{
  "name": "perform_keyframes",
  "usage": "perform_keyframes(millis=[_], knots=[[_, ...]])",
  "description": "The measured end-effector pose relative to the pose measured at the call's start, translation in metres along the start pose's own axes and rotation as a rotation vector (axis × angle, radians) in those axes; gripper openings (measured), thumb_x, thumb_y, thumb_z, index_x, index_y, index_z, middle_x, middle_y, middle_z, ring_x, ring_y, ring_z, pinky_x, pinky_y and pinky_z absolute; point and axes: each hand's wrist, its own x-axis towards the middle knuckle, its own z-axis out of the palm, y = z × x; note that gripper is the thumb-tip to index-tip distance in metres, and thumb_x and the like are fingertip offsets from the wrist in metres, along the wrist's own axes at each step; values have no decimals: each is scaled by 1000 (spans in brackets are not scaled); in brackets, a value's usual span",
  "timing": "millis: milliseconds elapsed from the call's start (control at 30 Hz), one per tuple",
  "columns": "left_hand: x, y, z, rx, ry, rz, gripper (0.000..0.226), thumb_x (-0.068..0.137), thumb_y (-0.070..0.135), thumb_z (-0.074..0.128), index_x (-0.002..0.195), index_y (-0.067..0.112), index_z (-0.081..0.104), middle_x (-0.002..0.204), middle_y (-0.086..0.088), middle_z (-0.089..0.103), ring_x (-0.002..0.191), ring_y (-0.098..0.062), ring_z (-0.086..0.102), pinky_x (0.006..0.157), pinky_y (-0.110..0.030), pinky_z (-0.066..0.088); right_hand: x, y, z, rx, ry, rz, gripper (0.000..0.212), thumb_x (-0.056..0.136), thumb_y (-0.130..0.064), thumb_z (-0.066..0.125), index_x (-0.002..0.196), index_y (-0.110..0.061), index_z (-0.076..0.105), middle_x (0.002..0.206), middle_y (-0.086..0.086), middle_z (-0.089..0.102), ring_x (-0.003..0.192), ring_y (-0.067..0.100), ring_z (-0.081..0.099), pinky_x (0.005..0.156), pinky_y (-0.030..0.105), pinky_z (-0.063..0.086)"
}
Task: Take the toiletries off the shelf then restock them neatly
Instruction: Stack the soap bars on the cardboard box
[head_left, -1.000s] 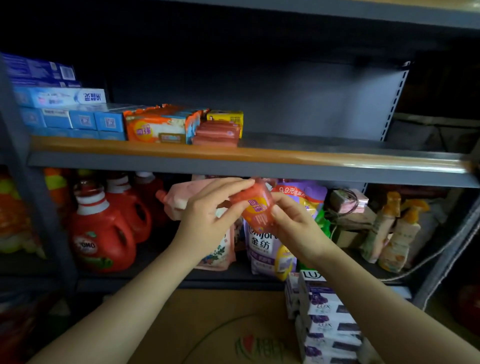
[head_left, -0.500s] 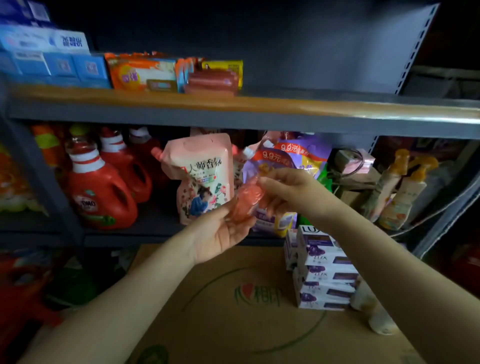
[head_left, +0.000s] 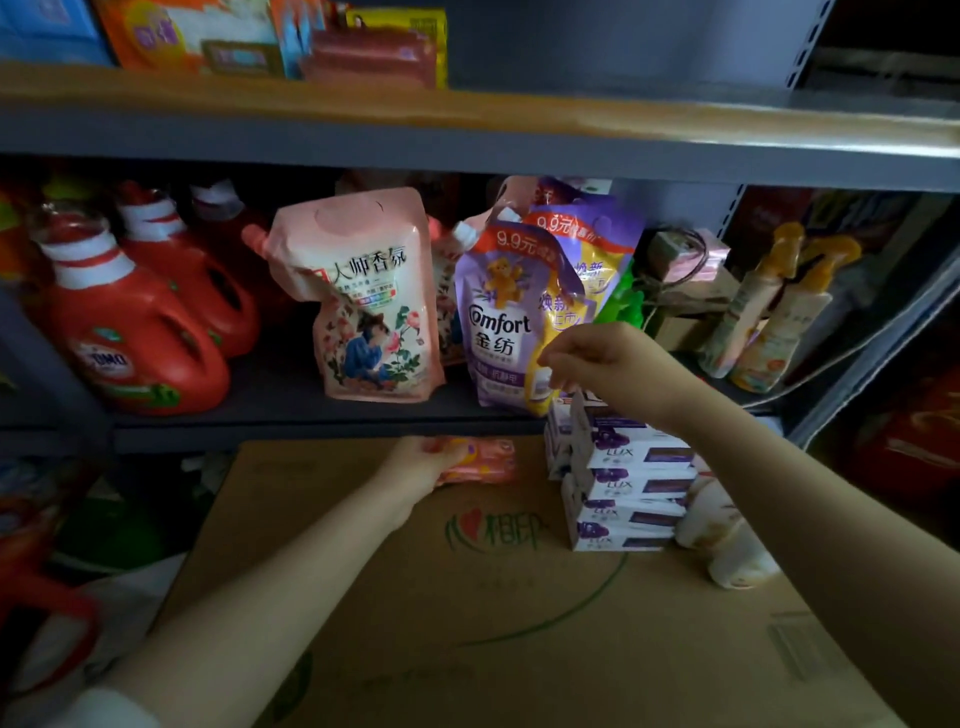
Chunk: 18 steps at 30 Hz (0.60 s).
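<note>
Left hand (head_left: 421, 464) grips a small flat orange-pink soap packet (head_left: 480, 460) at centre frame, down at the far edge of the flat brown cardboard box (head_left: 467, 597) that fills the lower middle; whether the packet touches the cardboard, cannot tell. Right hand (head_left: 610, 361) hangs right of centre, fingers loosely curled, holding nothing, just above the stack of white-and-purple Lux soap boxes (head_left: 623, 483) on the cardboard. A cream plastic bottle (head_left: 727, 540) lies beside the stack, to its right. Behind the hands, the grey metal middle shelf (head_left: 291, 410): red Omo detergent jugs (head_left: 140, 332) at left, pink floral refill pouch (head_left: 371, 301) in the middle, purple Comfort softener pouches (head_left: 514, 317) just right of it, right hand overlapping the front pouch's lower corner. Cream spray bottles with orange triggers (head_left: 769, 312) stand at far right, with a taped box and cords (head_left: 680, 260) between them and the pouches. Upper shelf edge (head_left: 467, 119) runs across the top; on it orange soap boxes (head_left: 192, 36), a red packet stack (head_left: 371, 57) and blue boxes (head_left: 47, 26) at upper left. Dim lighting, dark clutter on the floor lower left
</note>
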Motion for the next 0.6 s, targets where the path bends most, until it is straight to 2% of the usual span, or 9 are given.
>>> perform_keyframes(millis=[67,133,200,233,300,367,433,500,600], knots=[[8,-1,9,147,24,89,45,90,38,57,127,12,54,127,-5,57,109,-21,54,83,-26,40,2,-1,0,1,-20,1,21,95,-10,48,95,0,66,75,6,69,57,-2,59,61,8,45],[16,0,15,462,21,186,52,92,46,50,132,13,48,134,-5,49,117,-23,50,85,-26,39,5,-1,1,-7,-26,-5,22,96,-9,45,96,0,65,74,3,67,60,1,60,62,11,47],[22,2,17,762,6,243,59,91,55,45,130,12,47,135,-9,42,115,-25,49,87,-29,41,10,-4,2,-30,-21,-26,22,95,-10,45,95,-2,66,74,1,66,64,8,60,66,19,49],[24,4,17,834,-11,252,60,90,56,44,130,12,47,134,-9,39,113,-25,49,88,-30,42,12,-7,2,-43,-22,-39,21,95,-11,46,96,-3,66,75,0,66,66,9,61,70,24,49],[24,11,11,839,-40,282,57,91,53,46,132,13,45,131,-7,40,112,-23,49,88,-28,42,19,-15,1,-57,-21,-75,20,94,-14,49,96,-4,66,77,1,67,70,13,62,74,29,50],[19,26,-4,792,9,423,50,92,44,50,131,13,47,125,-5,49,107,-18,51,84,-23,40,28,-25,-2,-62,8,-117,18,93,-15,52,95,-4,66,77,3,68,73,17,64,77,34,51],[8,50,-30,754,186,711,43,92,39,51,123,10,54,115,-7,56,100,-20,55,81,-25,40,41,-38,-7,-23,56,-175,14,91,-13,54,91,-5,66,76,6,69,73,21,65,76,39,52],[-4,80,-61,771,420,1002,41,87,36,49,112,6,60,108,-11,59,98,-29,58,84,-33,41,59,-57,-12,12,98,-247,11,89,-13,56,86,-13,66,75,4,68,69,19,63,72,36,51],[-17,122,-112,905,744,1217,43,84,32,49,117,4,55,114,-14,54,106,-29,49,90,-39,41,88,-93,-18,-63,261,-355,13,88,-10,56,93,-11,69,87,4,69,78,12,60,74,26,43]])
